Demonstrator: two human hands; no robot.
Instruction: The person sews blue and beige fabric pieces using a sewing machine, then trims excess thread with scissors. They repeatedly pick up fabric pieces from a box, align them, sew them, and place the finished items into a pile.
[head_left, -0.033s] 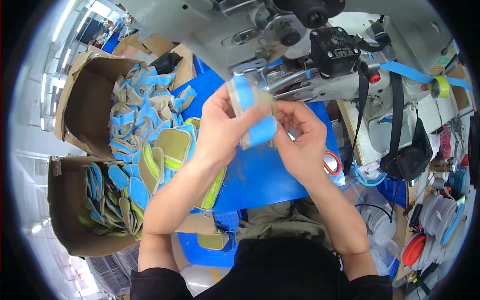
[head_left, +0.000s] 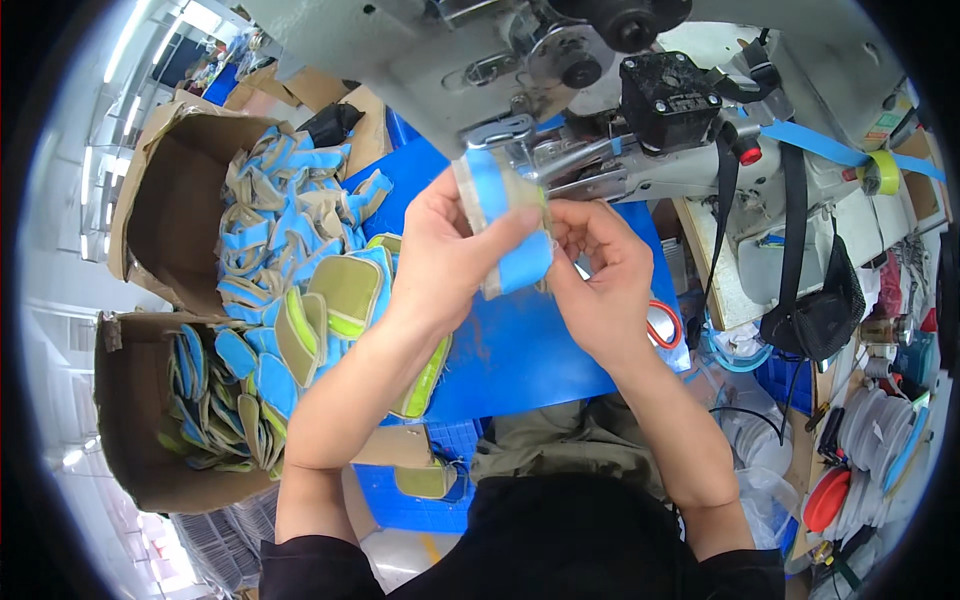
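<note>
A beige fabric piece with a blue band (head_left: 524, 264) is up in front of the sewing machine (head_left: 497, 133), just below its needle area. My left hand (head_left: 447, 245) grips it, thumb pressed across its face. A strip of lime green shows along its right edge. At that edge my right hand (head_left: 600, 262) has its fingers pinched together. Whether those fingertips hold the fabric or a thread is too small to make out. Underneath lies the blue tabletop (head_left: 530, 360).
To the left, a carton (head_left: 150, 200) stands beside heaped blue-and-beige pieces (head_left: 290, 215); a second carton (head_left: 130, 410) contains green-and-blue padded pieces. Padded olive pieces (head_left: 348, 290) lie near my left forearm. Red-handled scissors (head_left: 664, 325) rest by my right wrist. Blue tape (head_left: 815, 143) runs at upper right.
</note>
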